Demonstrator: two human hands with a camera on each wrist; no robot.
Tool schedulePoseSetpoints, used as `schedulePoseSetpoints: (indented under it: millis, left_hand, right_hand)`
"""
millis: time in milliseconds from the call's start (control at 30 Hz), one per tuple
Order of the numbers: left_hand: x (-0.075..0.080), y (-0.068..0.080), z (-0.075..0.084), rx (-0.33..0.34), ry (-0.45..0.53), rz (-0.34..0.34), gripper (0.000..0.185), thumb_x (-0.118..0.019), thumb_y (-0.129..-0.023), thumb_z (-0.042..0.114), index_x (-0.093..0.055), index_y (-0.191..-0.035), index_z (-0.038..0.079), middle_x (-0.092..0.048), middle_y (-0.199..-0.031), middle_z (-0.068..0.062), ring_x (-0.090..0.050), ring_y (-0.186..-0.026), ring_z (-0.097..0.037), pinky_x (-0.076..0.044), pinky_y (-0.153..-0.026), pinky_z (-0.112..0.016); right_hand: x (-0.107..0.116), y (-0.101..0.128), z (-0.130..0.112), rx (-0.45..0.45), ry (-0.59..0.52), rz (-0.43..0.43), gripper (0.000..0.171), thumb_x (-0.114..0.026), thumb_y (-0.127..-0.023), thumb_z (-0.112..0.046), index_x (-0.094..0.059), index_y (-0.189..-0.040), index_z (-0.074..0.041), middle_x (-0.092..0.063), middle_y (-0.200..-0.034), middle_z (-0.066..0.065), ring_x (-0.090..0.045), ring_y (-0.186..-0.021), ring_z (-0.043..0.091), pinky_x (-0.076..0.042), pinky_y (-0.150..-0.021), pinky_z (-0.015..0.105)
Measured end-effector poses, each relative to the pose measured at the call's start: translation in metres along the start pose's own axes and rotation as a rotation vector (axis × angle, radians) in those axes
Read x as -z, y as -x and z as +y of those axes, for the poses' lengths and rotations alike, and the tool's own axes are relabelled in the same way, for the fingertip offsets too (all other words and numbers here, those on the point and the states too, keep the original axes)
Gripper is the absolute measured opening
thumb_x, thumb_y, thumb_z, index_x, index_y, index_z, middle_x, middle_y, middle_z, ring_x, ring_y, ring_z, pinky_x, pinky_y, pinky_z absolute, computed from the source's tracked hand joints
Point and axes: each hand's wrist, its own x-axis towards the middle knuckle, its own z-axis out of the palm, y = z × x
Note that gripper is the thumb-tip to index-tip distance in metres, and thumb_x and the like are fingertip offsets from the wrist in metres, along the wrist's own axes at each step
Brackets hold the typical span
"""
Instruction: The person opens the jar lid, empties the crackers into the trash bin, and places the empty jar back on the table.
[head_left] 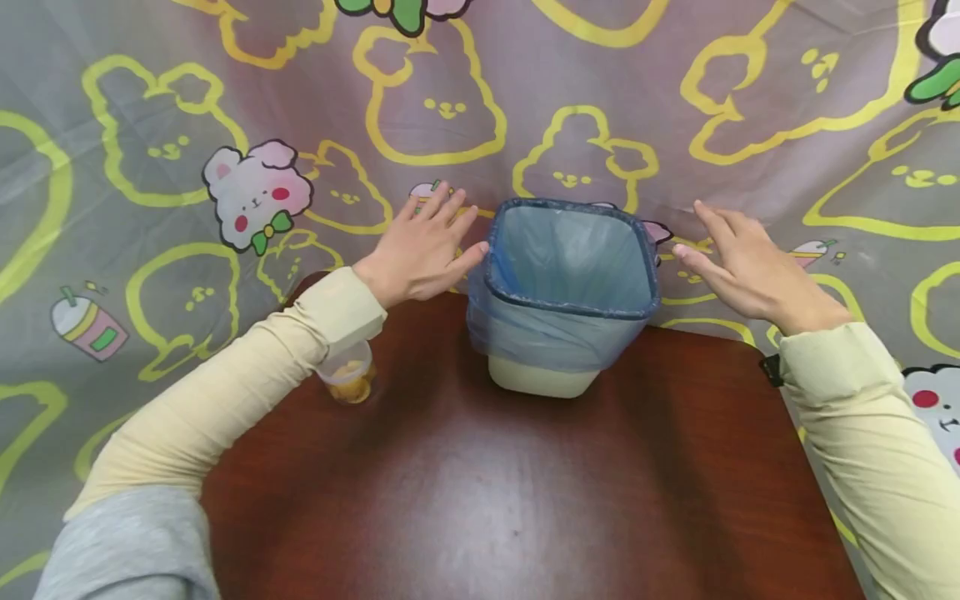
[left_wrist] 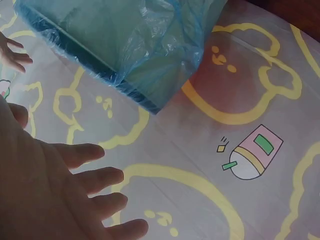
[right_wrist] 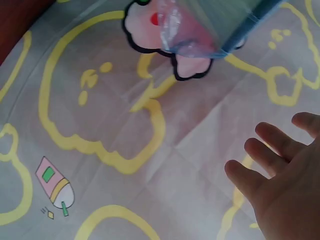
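A pale trash bin (head_left: 543, 379) stands on the table, lined with a blue plastic bag (head_left: 555, 333) that is folded down over its rim. To the bin's left, my left hand (head_left: 423, 250) is held up with fingers straight and spread, the thumb close to the rim. On the other side, my right hand (head_left: 750, 267) is raised apart from the bin, its fingers extended and nothing held. In the left wrist view the bag (left_wrist: 165, 45) hangs beyond the spread left fingers. The right wrist view shows the bag's lower corner (right_wrist: 215, 35) past the right fingertips.
A small clear plastic cup (head_left: 351, 379) with yellowish contents sits on the dark wooden table (head_left: 480, 500), partly behind the left sleeve. Behind the table hangs a grey curtain (head_left: 285, 108) printed with yellow bear outlines.
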Motion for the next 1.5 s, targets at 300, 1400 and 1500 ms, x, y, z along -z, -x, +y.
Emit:
schedulePoseSetpoints:
  millis: [300,1400,1500]
  left_hand:
    - [0.011,0.010,-0.002,-0.044,0.027,0.154,0.064,-0.029,-0.100,0.047,-0.038,-0.147,0.005,-0.030,-0.157,-0.016,-0.020,-0.148,-0.034,-0.017,-0.119,-0.051]
    - [0.000,0.069,-0.025,-0.014,0.148,0.312,0.032,-0.045,-0.099,0.027,-0.067,-0.110,0.006,-0.069,-0.103,-0.009,-0.063,-0.093,-0.027,-0.052,-0.085,-0.044]
    - [-0.005,0.073,-0.030,0.001,0.152,0.305,0.032,-0.045,-0.098,0.025,-0.067,-0.109,0.006,-0.069,-0.102,-0.009,-0.065,-0.091,-0.028,-0.052,-0.082,-0.045]
  right_hand:
    - [0.006,-0.002,-0.014,0.064,-0.079,0.065,0.068,-0.038,-0.102,-0.043,-0.014,-0.155,-0.008,-0.021,-0.156,0.026,-0.014,-0.143,0.049,-0.014,-0.113,0.063]
    - [-0.045,0.008,-0.116,0.624,-0.195,0.615,0.025,-0.067,-0.081,-0.010,-0.067,-0.103,0.002,-0.064,-0.102,0.019,-0.056,-0.096,0.037,-0.041,-0.088,0.044]
    - [-0.055,0.006,-0.126,0.673,-0.205,0.619,0.021,-0.065,-0.083,-0.011,-0.067,-0.101,0.001,-0.064,-0.099,0.018,-0.057,-0.093,0.035,-0.042,-0.086,0.043]
